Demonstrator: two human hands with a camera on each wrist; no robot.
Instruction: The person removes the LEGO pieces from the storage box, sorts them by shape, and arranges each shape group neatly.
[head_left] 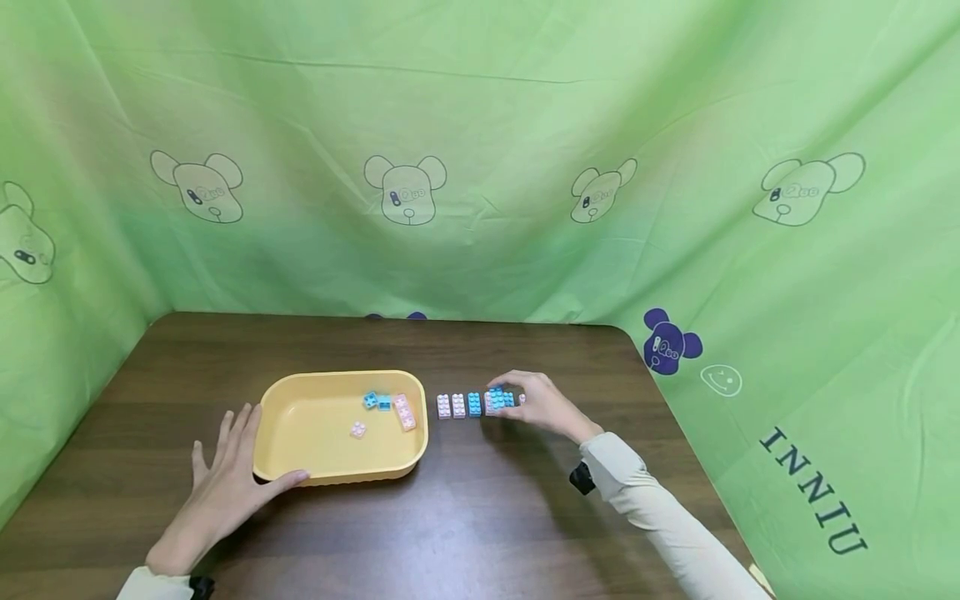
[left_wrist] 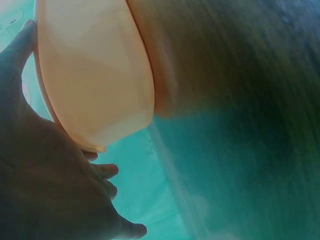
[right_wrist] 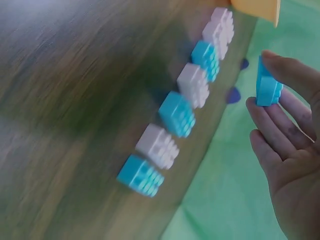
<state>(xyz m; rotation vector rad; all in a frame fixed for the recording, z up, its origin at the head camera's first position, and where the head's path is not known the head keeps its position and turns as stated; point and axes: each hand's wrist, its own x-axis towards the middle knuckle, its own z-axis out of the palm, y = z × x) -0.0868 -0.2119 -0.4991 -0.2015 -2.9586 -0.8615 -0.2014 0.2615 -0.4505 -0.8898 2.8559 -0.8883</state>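
Note:
My right hand (head_left: 551, 406) pinches a blue toy building brick (right_wrist: 267, 85) between thumb and fingertips, held up over a row of bricks on the table. In the right wrist view the row alternates in part: pale pink bricks (right_wrist: 193, 84) and blue bricks (right_wrist: 176, 114), studs facing the same way. The hand and its brick overlap the row's right part in the head view. At the left end of a yellow tray (head_left: 307, 425), my left hand (head_left: 225, 479) rests against the wall, fingers spread and straight, thumb along the near rim.
Inside the tray lie two small blue bricks (head_left: 384, 403), a long pink brick (head_left: 404, 412) and a small pink brick (head_left: 358, 429). A brown wooden table (head_left: 360, 533) carries everything. Green printed cloth (head_left: 487, 250) hangs behind it and at both sides.

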